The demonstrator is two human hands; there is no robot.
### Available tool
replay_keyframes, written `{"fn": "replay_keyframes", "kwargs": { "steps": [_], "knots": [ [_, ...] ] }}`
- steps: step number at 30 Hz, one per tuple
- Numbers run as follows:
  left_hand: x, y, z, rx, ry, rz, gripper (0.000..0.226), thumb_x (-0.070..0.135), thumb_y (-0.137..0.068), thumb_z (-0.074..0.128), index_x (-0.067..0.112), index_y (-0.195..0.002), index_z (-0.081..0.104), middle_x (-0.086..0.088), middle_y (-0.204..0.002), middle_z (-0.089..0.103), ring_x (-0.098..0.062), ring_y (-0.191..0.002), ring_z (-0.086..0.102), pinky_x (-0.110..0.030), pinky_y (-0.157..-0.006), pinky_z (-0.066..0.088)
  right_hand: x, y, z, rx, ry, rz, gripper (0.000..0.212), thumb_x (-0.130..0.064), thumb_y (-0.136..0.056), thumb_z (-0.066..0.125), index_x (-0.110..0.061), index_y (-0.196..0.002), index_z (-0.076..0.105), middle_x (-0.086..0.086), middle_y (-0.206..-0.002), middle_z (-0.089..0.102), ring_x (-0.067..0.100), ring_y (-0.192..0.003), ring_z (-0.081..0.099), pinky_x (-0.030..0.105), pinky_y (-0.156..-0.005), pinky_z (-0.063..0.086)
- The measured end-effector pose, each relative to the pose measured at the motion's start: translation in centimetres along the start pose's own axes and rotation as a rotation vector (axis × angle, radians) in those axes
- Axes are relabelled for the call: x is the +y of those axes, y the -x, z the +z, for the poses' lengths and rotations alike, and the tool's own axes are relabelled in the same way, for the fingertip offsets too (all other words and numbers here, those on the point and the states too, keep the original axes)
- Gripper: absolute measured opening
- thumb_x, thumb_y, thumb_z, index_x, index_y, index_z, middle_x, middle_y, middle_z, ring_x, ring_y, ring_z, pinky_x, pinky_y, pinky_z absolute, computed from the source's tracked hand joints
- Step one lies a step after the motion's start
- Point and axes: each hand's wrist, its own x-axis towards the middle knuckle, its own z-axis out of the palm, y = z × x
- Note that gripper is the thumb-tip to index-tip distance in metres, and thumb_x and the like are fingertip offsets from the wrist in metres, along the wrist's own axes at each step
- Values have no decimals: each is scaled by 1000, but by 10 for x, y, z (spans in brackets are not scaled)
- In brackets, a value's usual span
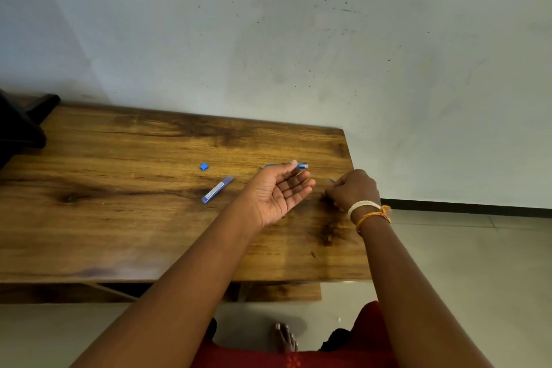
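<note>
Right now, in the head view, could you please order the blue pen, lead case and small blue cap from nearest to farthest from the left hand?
1. blue pen, beyond the fingertips of the left hand.
2. lead case, to its left.
3. small blue cap, farther left and back.

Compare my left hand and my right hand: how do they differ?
The left hand lies palm up, fingers open; the right hand is knuckles up, fingers curled, pinching a thin grey thing. The right wrist wears white and orange bands; the left wrist is bare. Both are over the wooden table.
</note>
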Motion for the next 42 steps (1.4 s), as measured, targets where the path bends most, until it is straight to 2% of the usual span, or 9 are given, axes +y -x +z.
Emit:
{"fn": "replay_keyframes", "kwargs": {
  "steps": [5, 9, 13, 19, 33, 42],
  "knots": [
    [4, 2, 0, 20, 20, 29, 19, 13, -88, 62, -3, -96, 65, -14, -76, 70, -25, -72, 71, -32, -67, 60, -18, 10, 0, -28, -258, -128, 5, -16, -76, 73, -13, -74, 70, 7, -72, 72, 19, -66, 72, 34, -70, 61],
    [12, 4, -4, 70, 41, 83, 18, 13, -86, 63, -3, -93, 65, -12, -71, 69, -22, -69, 68, -30, -65, 59, -40, 21, 1, -43, -576, -291, 11, -6, -84, 67, -10, -94, 72, 9, -83, 74, 15, -67, 73, 26, -62, 60],
    [21, 6, -9, 92, 95, 132, 17, 15, -84, 66, -2, -87, 64, -11, -68, 67, -19, -58, 67, -27, -58, 60, -58, 33, 5, -80, -807, -370, 11, -7, -87, 65, -16, -88, 71, 7, -85, 75, 15, -70, 73, 27, -64, 60],
    [29, 9, -16, 72, 144, 172, 18, 15, -83, 69, -2, -87, 65, -10, -67, 70, -18, -59, 70, -25, -55, 59, -70, 37, 14, -80, -859, -385, 12, -5, -86, 67, -16, -86, 72, 9, -84, 74, 22, -78, 72, 33, -65, 61],
    [30, 13, -17, 44, 185, 174, 27, 13, -80, 71, -3, -100, 65, -12, -76, 72, -19, -67, 72, -25, -55, 58, -71, 35, 16, -108, -894, -400, 17, -3, -85, 67, -19, -82, 72, 2, -80, 74, 12, -72, 71, 26, -60, 59],
    [30, 13, -18, 31, 168, 161, 26, 9, -82, 68, -6, -104, 64, -14, -79, 73, -20, -68, 73, -26, -56, 59, -70, 33, 18, -70, -863, -378, 13, -5, -86, 66, -16, -85, 72, 7, -82, 73, 19, -75, 72, 30, -63, 60]
  ]
}}
